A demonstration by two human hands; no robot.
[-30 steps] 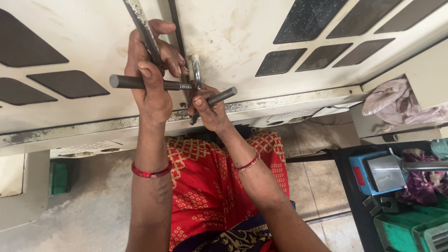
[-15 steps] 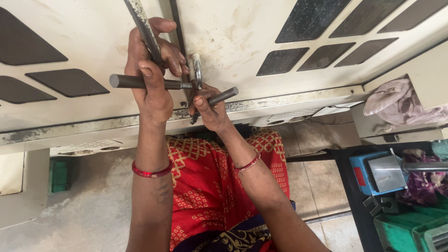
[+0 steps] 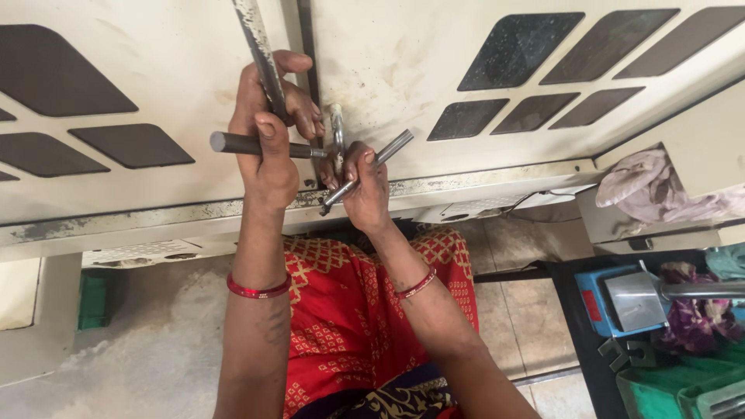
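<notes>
Even, soft daylight, no hard source seen; prob. comes from the right, where the pale floor tiles [image 3: 535, 256] look brightest. Cream metal panel w/ dark diamond vents [image 3: 481, 46] is lit flat, no blown glare. Faint sheen on the slim steel rod [image 3: 372, 167]. Soft shadow under the panel's lower edge. Focus sharp at centre; slight softness and wide-angle stretch at the corners.

Bare forearms, a red bangle [image 3: 258, 289] on each wrist, red patterned garment [image 3: 349, 310]
</notes>
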